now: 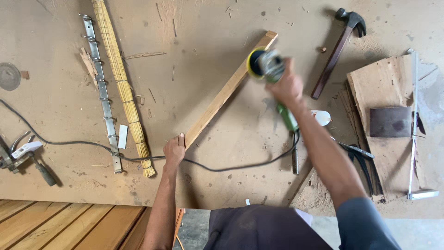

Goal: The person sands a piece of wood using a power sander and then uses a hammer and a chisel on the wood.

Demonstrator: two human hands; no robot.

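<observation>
Far left edge of desk: round grey disc. Near left: small hand tool w/ white body and dark handle, lying flat. Black power cord runs from left edge across the desk, under the near end of the metal strip, on to the right toward the grinder.

Left-centre: long metal strip w/ hooks, lying far-to-near. Just right of it, bundle of thin bamboo sticks, also far-to-near, slightly angled. Small white tag between the two.

Centre: left hand at near end of wooden slat, fingers wrapped on the end, pinning it to the desk. Slat runs diagonally, near-left to far-right, flat on the desk.

Centre-right: right hand clamped round green angle grinder, fingers closed on the body. Yellow-rimmed disc sits on the slat close to its far end. Hand and tool blurred; can't tell exact contact pt. Green handle trails back under the forearm.

Right: claw hammer, head far, dark handle pointing near-left. White oval object just right of forearm; kind unclear. Farther right: thin plywood sheets, stacked, w/ dark rectangular plate on top. Long metal square along right side of the sheets. Sawdust scattered over the surface.

Near left, below desk edge: wooden slatted panel.
</observation>
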